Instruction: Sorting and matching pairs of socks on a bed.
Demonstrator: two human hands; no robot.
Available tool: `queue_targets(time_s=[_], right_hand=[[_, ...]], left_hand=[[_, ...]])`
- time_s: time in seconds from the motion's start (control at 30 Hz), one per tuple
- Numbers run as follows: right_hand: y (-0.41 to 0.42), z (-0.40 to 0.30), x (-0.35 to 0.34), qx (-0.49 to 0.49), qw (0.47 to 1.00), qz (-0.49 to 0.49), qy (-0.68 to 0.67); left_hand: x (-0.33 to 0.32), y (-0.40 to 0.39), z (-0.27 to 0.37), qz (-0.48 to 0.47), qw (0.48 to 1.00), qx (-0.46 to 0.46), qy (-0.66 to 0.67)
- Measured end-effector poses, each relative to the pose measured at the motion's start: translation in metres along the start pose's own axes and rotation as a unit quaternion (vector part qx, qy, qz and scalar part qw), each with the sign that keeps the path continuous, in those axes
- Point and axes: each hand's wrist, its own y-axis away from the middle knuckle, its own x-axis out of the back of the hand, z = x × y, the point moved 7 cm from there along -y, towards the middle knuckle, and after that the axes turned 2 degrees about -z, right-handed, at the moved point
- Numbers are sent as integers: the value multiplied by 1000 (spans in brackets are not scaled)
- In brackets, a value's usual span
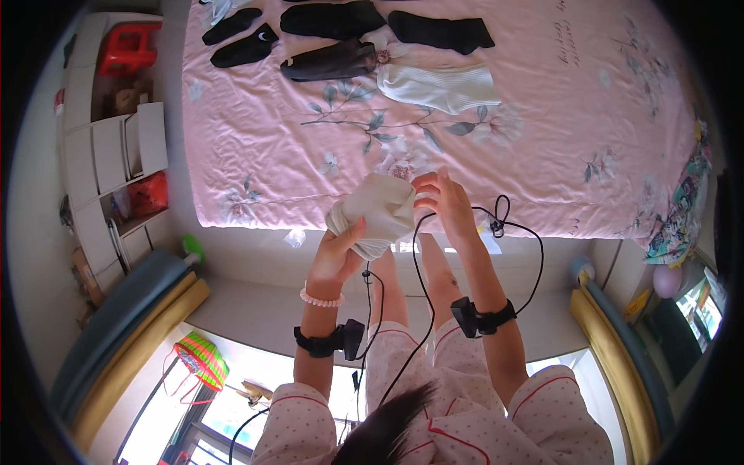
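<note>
My left hand (340, 256) grips a bunched white sock (381, 200), its thumb across the folded, ribbed-looking cuff. At the sock's right edge is my right hand (450, 203), with its fingers bent and apart; whether the fingertips touch the cloth is hard to tell. Both hands are over the near edge of a bed with a pink floral cover (261, 145). Farther up the bed lie a white ribbed sock (439, 87), a dark brown sock (331, 60), a black sock (442, 32) and another black sock (331, 19). A short black sock (245, 47) bears a crescent mark.
A black cable (542, 256) loops beside my right forearm, over the bed's edge. Shelves (81, 157) holding a red plastic stool (129, 49) stand at left. Blue and yellow curtains (139, 325) hang at left, with a striped basket (201, 360) near the window.
</note>
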Motion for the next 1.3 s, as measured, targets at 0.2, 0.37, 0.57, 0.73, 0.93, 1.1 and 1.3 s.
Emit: queue_targets(time_s=[0.2, 0.37, 0.57, 0.73, 0.93, 1.1, 1.3], right_hand=[[26, -35, -16, 143, 971, 54, 184], [25, -50, -12, 208, 951, 100, 205], [38, -105, 2, 311, 835, 234, 389], [20, -73, 35, 129, 968, 186, 107], [6, -38, 43, 23, 990, 128, 57], [-31, 8, 49, 7, 994, 62, 88], [-79, 8, 36, 131, 983, 56, 120]], left_hand=[[19, -14, -13, 65, 996, 62, -24], [52, -16, 12, 161, 979, -48, -119], [125, 8, 61, 442, 867, -162, -166], [127, 16, 79, 476, 829, -162, -245], [134, 3, 96, 449, 832, -188, -265], [124, 4, 115, 471, 791, -215, -327], [69, 16, 146, 461, 702, -337, -426]])
